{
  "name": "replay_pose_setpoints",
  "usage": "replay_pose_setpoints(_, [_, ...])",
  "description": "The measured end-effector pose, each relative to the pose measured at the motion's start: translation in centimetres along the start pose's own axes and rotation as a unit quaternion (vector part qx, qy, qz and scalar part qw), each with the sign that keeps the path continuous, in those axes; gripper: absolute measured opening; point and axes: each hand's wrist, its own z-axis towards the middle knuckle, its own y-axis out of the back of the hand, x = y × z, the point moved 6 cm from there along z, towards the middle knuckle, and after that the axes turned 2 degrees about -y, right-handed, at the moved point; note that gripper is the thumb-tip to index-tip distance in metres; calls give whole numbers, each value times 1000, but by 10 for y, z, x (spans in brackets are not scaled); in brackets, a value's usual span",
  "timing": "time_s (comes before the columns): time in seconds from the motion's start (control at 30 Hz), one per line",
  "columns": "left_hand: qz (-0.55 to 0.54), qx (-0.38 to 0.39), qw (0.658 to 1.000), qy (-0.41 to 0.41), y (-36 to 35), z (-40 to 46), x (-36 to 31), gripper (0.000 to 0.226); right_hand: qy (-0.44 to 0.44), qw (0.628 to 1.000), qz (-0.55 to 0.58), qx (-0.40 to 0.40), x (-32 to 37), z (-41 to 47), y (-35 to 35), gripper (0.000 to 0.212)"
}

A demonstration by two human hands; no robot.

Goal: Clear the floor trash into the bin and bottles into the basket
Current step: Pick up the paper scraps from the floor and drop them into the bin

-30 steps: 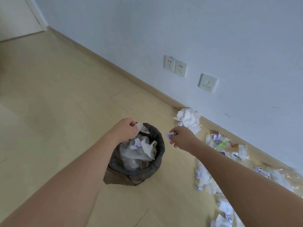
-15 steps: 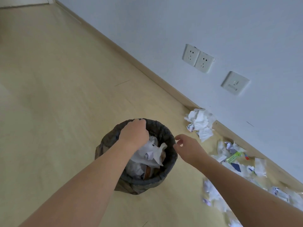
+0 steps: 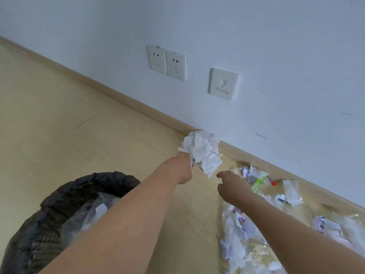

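Note:
A big crumpled white paper wad (image 3: 203, 150) lies on the wooden floor against the skirting board. My left hand (image 3: 180, 168) reaches its left edge with the fingers closed on the paper. My right hand (image 3: 232, 186) hovers just right of it, fingers apart and holding nothing. The bin (image 3: 59, 220), lined with a black bag and holding paper and clear plastic, stands at the lower left under my left forearm. Scattered paper scraps and clear wrappers (image 3: 256, 224) cover the floor along the wall on the right, among them a green-labelled item (image 3: 257, 184). No basket shows.
The white wall carries a double socket (image 3: 166, 62) and a single wall plate (image 3: 223, 84). A wooden skirting board (image 3: 118, 97) runs diagonally along the floor. Bare wooden floor (image 3: 69, 125) spreads to the left of the bin.
My left hand left the bin and went forward to the big paper wad by the wall. My right hand moved toward the litter. The view swung right, so the bin sits lower left.

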Motion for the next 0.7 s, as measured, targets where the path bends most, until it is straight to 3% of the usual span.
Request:
replay_pose_setpoints(0.2, [28,57,997,40,-51,73,7,71,61,995,-80,14,-4,61,-43,63])
replay_pose_setpoints(0.37, [-22,7,998,50,-66,106,17,48,65,988,-122,76,-15,87,-71,71])
replay_pose_setpoints(0.47, [-55,9,997,61,-76,122,21,49,68,984,-136,90,-15,95,-83,78])
replay_pose_setpoints(0.6, [-44,51,992,111,-109,126,35,43,93,984,-140,58,-12,87,-93,72])
replay_pose_setpoints(0.7, [22,51,993,106,-133,120,38,54,104,988,-108,27,-15,74,-93,55])
